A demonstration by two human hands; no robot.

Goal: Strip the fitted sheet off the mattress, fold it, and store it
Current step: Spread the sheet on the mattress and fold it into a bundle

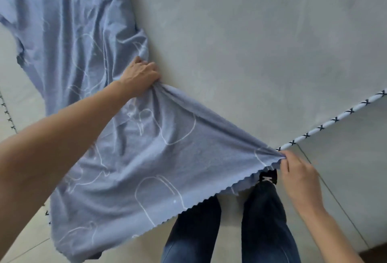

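The left hand [142,78] is closed in a fist around a bunched fold of the sheet [134,158], knuckles up, resting on the top of the mattress [261,42] a little way in from its near corner. The bare forearm runs back from it toward the lower left edge of the view, lying over the cloth.

The right hand [297,177] pinches the sheet's wavy hem between thumb and fingertips — closed on the cloth right at the near corner of the mattress, where the corded piping [335,119] with dark cross-stitches begins. Between the two hands the sheet is pulled into a taut span, with creases fanning out from each grip.

The sheet is light blue with thin white outline drawings. It is off most of the mattress: the grey top is bare across the whole right and far part of the view. From the left hand the cloth runs on in a long rumpled strip toward the far left corner of the mattress top, and the near part hangs down over the mattress edge at the lower left, its scalloped hem slanting across the person's legs.

Below the hem show two legs in dark blue jeans [263,221] and the toe of a black shoe [269,177], standing on a pale floor [23,239] just beside the mattress side.
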